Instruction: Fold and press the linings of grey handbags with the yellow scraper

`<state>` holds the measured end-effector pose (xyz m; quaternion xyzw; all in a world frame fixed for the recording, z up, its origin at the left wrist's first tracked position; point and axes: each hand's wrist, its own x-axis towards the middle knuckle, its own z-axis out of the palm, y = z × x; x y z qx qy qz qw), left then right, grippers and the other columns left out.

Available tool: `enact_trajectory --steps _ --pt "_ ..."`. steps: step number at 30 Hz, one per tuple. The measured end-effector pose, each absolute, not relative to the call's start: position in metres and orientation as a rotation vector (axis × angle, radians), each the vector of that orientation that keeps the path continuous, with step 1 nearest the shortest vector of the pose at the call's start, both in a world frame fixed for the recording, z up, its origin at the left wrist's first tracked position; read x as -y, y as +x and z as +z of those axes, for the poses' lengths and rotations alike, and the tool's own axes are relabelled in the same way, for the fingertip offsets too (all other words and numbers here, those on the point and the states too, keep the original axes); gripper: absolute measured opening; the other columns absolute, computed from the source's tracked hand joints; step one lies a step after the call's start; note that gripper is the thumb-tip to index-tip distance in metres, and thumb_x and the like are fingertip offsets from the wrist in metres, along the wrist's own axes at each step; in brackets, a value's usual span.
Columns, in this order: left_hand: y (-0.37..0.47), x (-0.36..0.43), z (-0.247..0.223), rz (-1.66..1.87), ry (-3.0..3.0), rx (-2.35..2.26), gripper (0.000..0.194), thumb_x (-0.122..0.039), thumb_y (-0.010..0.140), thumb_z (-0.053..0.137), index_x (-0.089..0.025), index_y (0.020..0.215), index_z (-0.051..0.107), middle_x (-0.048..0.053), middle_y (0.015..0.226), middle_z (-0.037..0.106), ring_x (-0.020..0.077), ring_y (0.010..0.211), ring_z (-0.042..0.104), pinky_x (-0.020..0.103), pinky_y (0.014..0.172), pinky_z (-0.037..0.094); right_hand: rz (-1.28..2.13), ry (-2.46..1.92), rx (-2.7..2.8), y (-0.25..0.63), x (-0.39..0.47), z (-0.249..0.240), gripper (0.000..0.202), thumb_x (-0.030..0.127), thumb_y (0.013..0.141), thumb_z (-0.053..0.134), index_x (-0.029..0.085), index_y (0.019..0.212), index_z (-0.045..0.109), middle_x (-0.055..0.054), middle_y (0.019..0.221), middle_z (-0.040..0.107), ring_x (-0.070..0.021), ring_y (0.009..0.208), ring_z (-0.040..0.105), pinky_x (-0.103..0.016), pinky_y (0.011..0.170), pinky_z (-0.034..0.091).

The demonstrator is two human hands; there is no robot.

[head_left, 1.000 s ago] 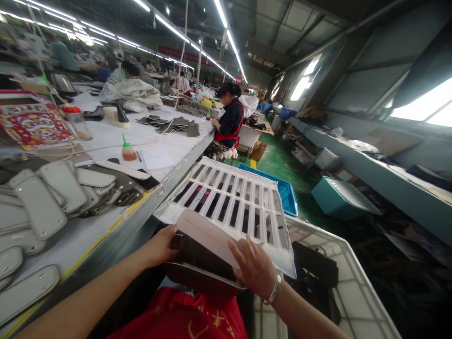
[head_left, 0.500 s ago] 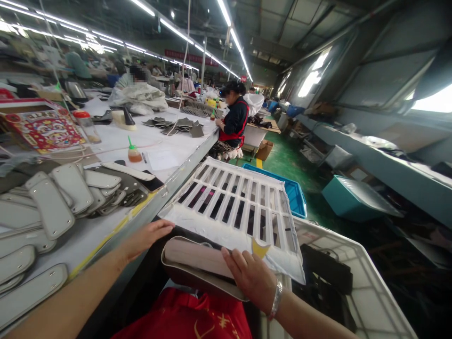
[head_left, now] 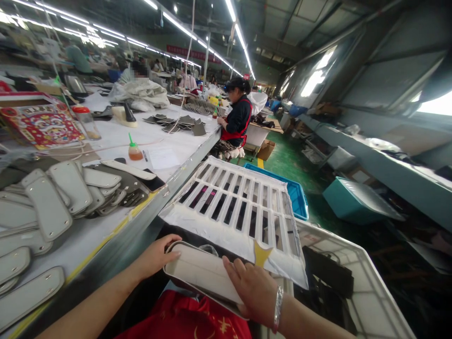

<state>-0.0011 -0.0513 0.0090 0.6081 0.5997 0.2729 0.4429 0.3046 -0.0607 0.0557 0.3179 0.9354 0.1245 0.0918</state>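
A boxy bag body (head_left: 199, 269) with a pale oblong panel and a thin raised rim lies tilted across my lap. My left hand (head_left: 155, 258) grips its left end, thumb over the rim and fingers round the far side. My right hand (head_left: 254, 288), with a silver bracelet at the wrist, is closed over the right end, fingers on the pale panel. Just beyond lies a white slatted rack (head_left: 226, 212) with a yellow patch at its near edge. The underside of the bag body is hidden.
Pale oblong panels with rivets (head_left: 47, 202) are piled on the worktable (head_left: 141, 216) at left, near a green-tipped glue bottle (head_left: 134, 151). A white crate (head_left: 370, 282) with dark pieces stands at right. Beyond are a blue bin (head_left: 300, 197) and a seated co-worker (head_left: 238, 117).
My left hand has come down and right from the rack's edge onto the bag body's left end. The bag body has tilted, so its pale panel shows more fully.
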Motion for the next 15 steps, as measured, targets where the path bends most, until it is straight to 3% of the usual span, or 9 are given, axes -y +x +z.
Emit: enact_trajectory --steps 4,8,12,15 --pt "-0.002 0.043 0.010 0.571 1.677 -1.582 0.049 -0.023 0.071 0.055 -0.015 0.119 0.049 0.010 0.122 0.054 0.0236 0.113 0.050 0.036 0.100 0.035 0.267 0.893 -2.773 0.300 0.056 0.054 0.107 0.050 0.051 0.071 0.006 0.137 0.026 -0.014 0.097 0.053 -0.0206 0.062 0.051 -0.032 0.047 0.039" --pt "0.014 0.043 0.026 0.479 2.114 -1.819 0.042 -0.022 0.074 0.053 -0.015 0.115 0.054 0.013 0.122 0.052 0.0314 0.115 0.044 0.047 0.100 0.031 0.067 0.927 -2.692 0.286 0.047 0.045 0.110 0.049 0.049 0.074 0.002 0.137 0.025 -0.020 0.103 0.054 -0.0249 0.070 0.057 -0.034 0.053 0.045" --pt "0.056 0.055 0.031 0.367 2.344 -1.313 0.034 -0.037 0.081 0.052 -0.024 0.111 0.059 0.009 0.117 0.058 0.0270 0.109 0.051 0.040 0.097 0.038 -0.279 0.946 -2.634 0.288 0.032 0.046 0.112 0.054 0.049 0.072 0.007 0.139 0.023 -0.026 0.123 0.045 -0.0332 0.091 0.058 -0.042 0.070 0.050" --pt "0.067 0.061 0.025 0.248 2.225 -1.040 0.056 -0.051 0.063 0.069 -0.026 0.113 0.061 0.008 0.122 0.057 0.0315 0.110 0.050 0.041 0.096 0.040 -0.762 1.095 -2.615 0.308 0.028 0.058 0.107 0.056 0.054 0.071 0.011 0.139 0.025 -0.022 0.134 0.039 -0.0345 0.112 0.049 -0.043 0.091 0.043"
